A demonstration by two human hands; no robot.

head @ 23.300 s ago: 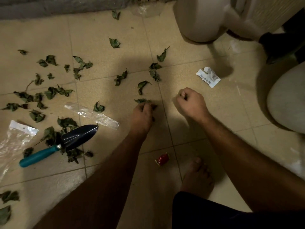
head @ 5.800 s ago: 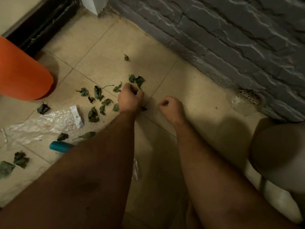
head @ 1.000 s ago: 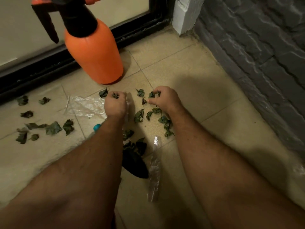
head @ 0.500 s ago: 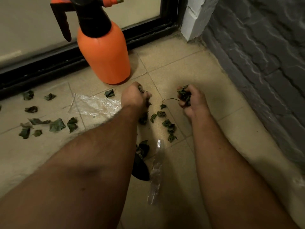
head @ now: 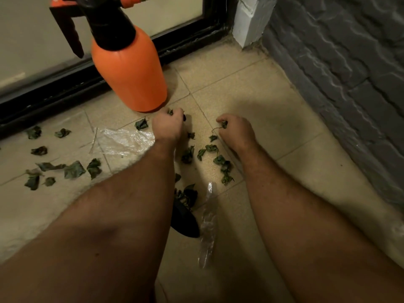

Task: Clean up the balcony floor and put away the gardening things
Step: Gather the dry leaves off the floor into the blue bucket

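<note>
Gathering continues: right hand [head: 237, 130] has dropped back to the floor, fist curled round picked leaves [head: 223, 124]; left hand [head: 168, 125] pinches more beside sprayer [head: 129, 73]. Loose leaves [head: 223, 166] remain between forearms.

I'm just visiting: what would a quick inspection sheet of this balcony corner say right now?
Surface: beige tiled floor, littered.
Job's things: dried leaves scattered; orange pressure sprayer upright by the door track; black trowel blade partly under the left arm.
Clutter: clear plastic bag; crumpled plastic strip.
Hands: left hand and right hand each grip leaves in curled fingers.
Cables: nothing seen.
Surroundings: grey stone wall, black door frame.
</note>
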